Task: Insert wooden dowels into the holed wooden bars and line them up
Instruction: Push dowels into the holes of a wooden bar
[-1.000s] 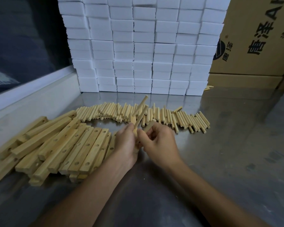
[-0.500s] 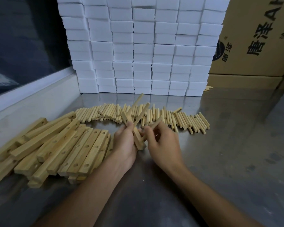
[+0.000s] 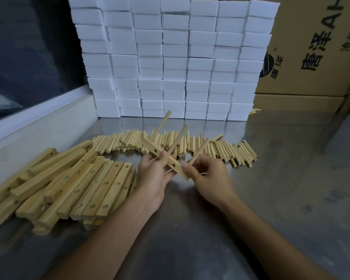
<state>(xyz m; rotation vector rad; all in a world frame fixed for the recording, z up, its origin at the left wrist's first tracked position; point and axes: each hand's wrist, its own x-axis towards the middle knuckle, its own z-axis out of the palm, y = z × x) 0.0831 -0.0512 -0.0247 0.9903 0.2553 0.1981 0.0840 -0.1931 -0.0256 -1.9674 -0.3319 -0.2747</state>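
Head view. Left hand (image 3: 153,176) grips a holed wooden bar (image 3: 166,159), thumb over its top face, fingers curled beneath; bar is held above the table, tilted, running from 10 o'clock down to 4 o'clock. Two dowels stand in the bar: far dowel (image 3: 162,124) near its upper end, middle dowel (image 3: 178,138) just past the thumb, both leaning toward 1 o'clock. Two open holes show on the bar's face, one on each side of the thumb.

Right hand (image 3: 207,178) pinches a third dowel (image 3: 199,151) between thumb and fingertips; its lower end sits at the bar's near end. Whether it is in a hole, cannot tell.

Loose dowels (image 3: 220,150) lie in a long row on the steel table (image 3: 271,188), at 12 o'clock from the hands. Pile of holed bars (image 3: 69,184) lies at 9 o'clock, touching one another, some stacked crosswise.

Wall of white foam blocks (image 3: 174,57) stands behind the dowel row. Cardboard box (image 3: 315,47) with printed characters at 2 o'clock. A few stray dowels (image 3: 254,111) lie at the foot of the box.
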